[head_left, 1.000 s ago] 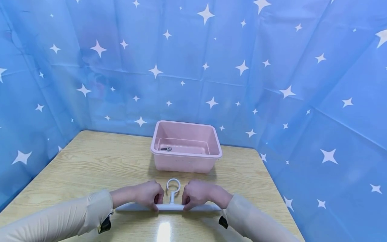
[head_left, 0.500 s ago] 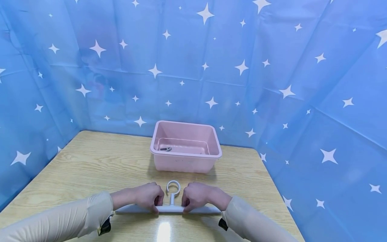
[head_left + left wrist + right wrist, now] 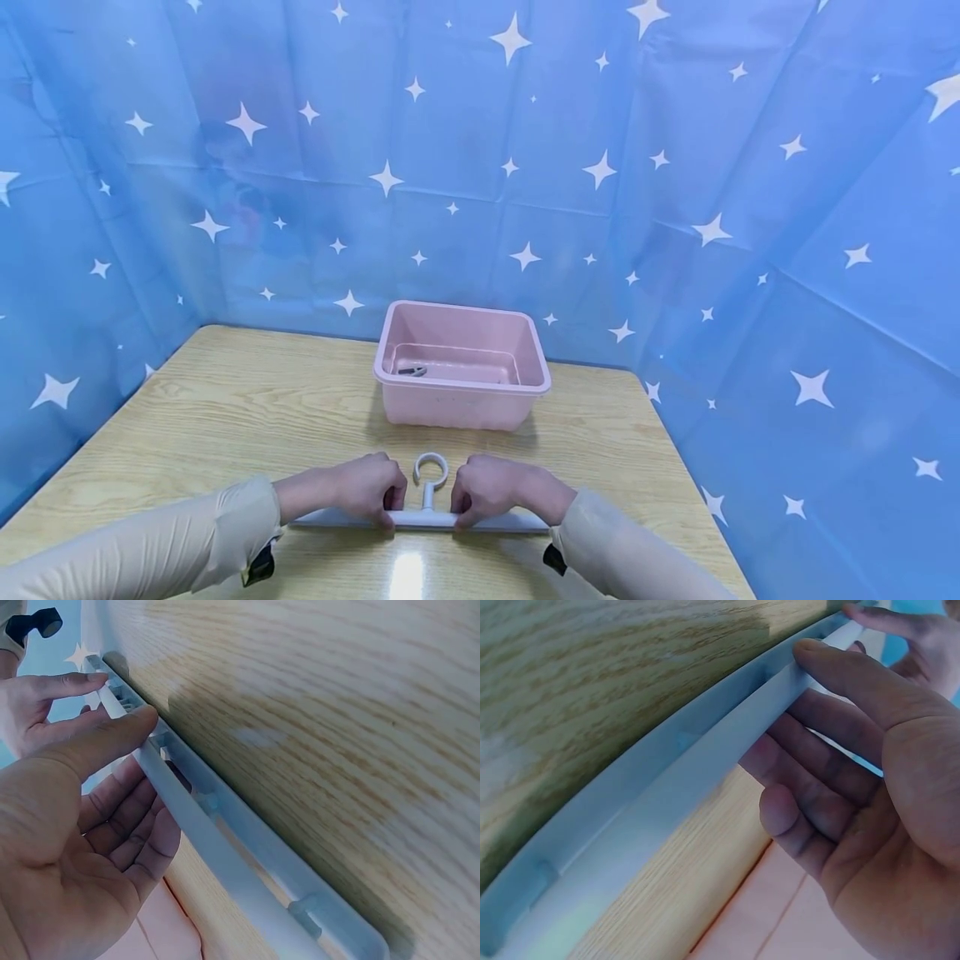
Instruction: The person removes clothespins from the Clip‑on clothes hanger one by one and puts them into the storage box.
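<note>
Both hands pinch the long bar of a white clothes hanger low over the table, one hand on each side of its round hook. The left hand has its thumb on the near side of the bar and its fingers on the far side. Mirroring it, the right hand pinches just right of the hook's stem. In the left wrist view, the hanger shows two parallel strips joined by short pegs, with a narrow gap between them. The right wrist view shows the right thumb pressed on the hanger's edge.
A pink plastic basin stands behind the hanger, towards the table's far edge. Inside it lies a small dark and grey item. Blue curtains with white stars surround the wooden table.
The hanger's hook has come slightly down and nearer to the person, and the bar sits a touch lower. Both hands keep the same hold.
</note>
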Available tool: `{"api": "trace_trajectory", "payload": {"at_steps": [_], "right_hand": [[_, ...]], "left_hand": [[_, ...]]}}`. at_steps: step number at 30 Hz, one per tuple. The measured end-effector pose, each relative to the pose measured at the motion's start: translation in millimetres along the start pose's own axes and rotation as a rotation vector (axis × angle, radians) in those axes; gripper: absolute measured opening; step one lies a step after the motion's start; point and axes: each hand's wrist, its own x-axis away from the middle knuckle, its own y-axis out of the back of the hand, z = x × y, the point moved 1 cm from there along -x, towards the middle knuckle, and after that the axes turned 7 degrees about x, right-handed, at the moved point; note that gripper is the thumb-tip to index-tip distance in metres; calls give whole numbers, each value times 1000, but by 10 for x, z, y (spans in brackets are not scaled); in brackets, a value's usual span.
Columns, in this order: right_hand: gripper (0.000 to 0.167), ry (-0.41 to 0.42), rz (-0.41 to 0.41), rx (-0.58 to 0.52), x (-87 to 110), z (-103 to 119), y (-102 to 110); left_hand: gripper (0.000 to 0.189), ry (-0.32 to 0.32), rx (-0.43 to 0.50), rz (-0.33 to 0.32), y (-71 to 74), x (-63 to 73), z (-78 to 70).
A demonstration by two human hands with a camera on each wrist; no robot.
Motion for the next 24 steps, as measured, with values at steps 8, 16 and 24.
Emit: {"api": "trace_trajectory", "payload": {"at_steps": [8,16,24], "right_hand": [[8,18,-5,-3,3,-26,-17],[16,-13,-66,-17,86,-119,246],[20,-33,-168,-28,297,-275,791]], "left_hand": [[21,-4,7,0,-17,-2,2],[23,-85,-39,-103,252,-38,-35],[16,-59,-59,-252,815,-79,-206]]}}
